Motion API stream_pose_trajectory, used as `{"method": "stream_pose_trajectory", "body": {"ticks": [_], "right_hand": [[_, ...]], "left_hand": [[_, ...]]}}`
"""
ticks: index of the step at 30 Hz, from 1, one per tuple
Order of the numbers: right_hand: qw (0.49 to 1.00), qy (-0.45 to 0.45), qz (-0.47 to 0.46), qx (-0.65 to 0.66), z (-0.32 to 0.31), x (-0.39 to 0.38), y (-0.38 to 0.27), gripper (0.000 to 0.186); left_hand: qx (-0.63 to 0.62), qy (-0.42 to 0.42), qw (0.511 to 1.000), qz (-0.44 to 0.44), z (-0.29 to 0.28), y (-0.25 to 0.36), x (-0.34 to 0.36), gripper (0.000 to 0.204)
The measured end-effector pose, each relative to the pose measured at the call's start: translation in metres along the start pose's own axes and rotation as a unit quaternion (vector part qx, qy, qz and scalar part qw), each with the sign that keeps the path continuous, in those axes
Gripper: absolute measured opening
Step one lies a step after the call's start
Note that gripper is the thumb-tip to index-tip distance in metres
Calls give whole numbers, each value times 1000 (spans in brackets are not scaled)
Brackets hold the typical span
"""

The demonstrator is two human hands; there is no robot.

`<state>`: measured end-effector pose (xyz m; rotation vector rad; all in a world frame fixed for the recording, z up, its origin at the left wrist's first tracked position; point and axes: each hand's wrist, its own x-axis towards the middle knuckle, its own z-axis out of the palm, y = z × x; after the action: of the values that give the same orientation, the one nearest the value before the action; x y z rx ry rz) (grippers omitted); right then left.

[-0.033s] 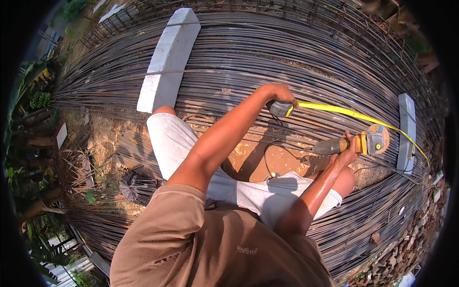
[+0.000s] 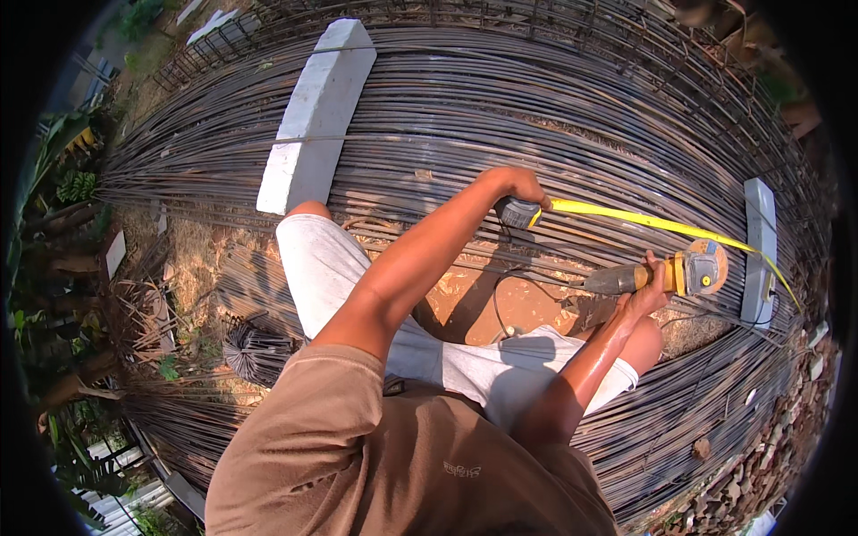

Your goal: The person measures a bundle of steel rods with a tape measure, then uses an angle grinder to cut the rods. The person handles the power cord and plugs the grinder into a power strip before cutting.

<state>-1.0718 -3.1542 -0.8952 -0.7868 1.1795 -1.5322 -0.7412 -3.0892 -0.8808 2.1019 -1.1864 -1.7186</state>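
My left hand (image 2: 522,184) is wrapped round a black-and-yellow tape measure (image 2: 517,213), above the steel rebars (image 2: 500,125). Its yellow blade (image 2: 652,217) runs out to the right, bowing across a pale block and bending down past it. In my right hand (image 2: 654,284) is a yellow-and-black angle grinder (image 2: 688,273), gripped round its body close to the head. The grinder's round disc (image 2: 713,261) faces up and right, just below the tape blade. Whether disc and blade touch, I cannot tell.
A long pale concrete block (image 2: 317,116) lies across the rebars at left, and a narrower one (image 2: 759,250) at right. A dark cord (image 2: 502,308) trails near my legs. A bundle of short rods (image 2: 255,351) sits at lower left, with rubble (image 2: 746,473) at lower right.
My left hand and the tape measure have shifted slightly left and nearer to me. My right hand still holds the angle grinder in nearly the same place.
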Motion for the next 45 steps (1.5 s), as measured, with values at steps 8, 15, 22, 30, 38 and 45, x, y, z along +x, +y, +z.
{"method": "stream_pose_trajectory", "body": {"ticks": [8, 15, 22, 30, 38, 45], "right_hand": [[999, 22, 23, 21, -10, 2, 2, 33], [999, 5, 46, 10, -22, 13, 9, 43], [998, -30, 51, 3, -20, 14, 19, 35], [998, -43, 52, -1, -9, 3, 20, 43], [994, -82, 67, -25, 3, -8, 21, 40], [972, -185, 140, 36, 25, -31, 27, 47]], "left_hand": [[-60, -70, 994, 60, 7, -48, 14, 46], [-54, -32, 993, 99, 20, -103, 0, 37], [-105, -30, 991, 77, 33, -137, 7, 38], [-136, -18, 985, 105, 49, -179, 22, 38], [-132, 90, 987, 24, 60, -219, 13, 55], [-112, 115, 986, 39, 64, -232, 14, 70]]}}
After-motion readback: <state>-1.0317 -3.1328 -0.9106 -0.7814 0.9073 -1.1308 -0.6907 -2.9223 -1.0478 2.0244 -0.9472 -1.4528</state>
